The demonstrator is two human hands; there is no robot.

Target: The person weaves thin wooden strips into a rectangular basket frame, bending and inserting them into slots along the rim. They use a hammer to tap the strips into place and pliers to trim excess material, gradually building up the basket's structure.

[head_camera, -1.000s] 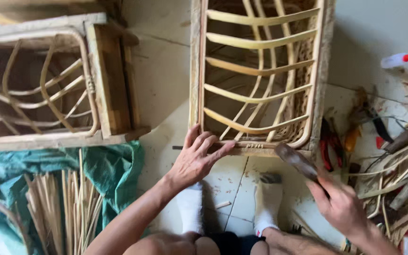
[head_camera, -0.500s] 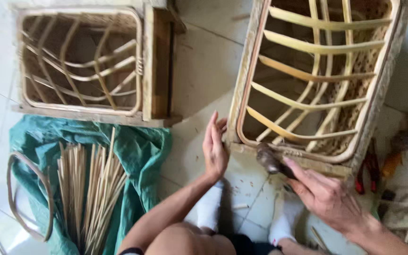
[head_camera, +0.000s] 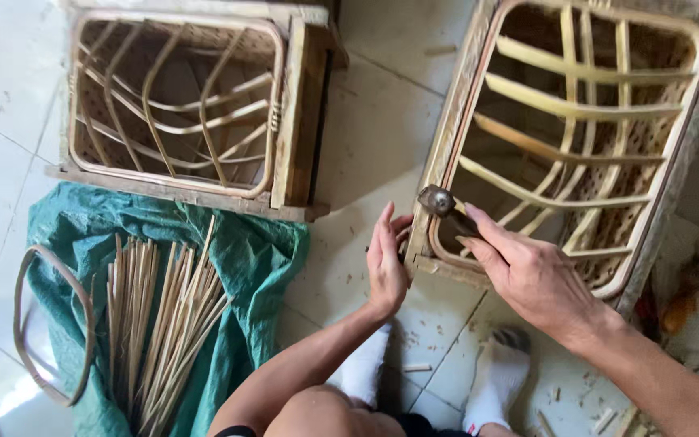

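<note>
A rattan and wood frame with curved cane slats lies on the tiled floor in front of me. My right hand grips a hammer by its handle, the metal head raised beside the frame's near left corner. My left hand is flat and upright, pressed against the outside of that same corner. My feet in white socks rest just below the frame.
A second, similar rattan frame lies to the left. A green tarp holds a bundle of thin cane strips and a bent cane loop. Tools and scraps lie blurred at the right edge.
The view has shifted so the right frame sits further right. My right hand has lifted the hammer head up to the frame's corner. My left hand stays against that corner.
</note>
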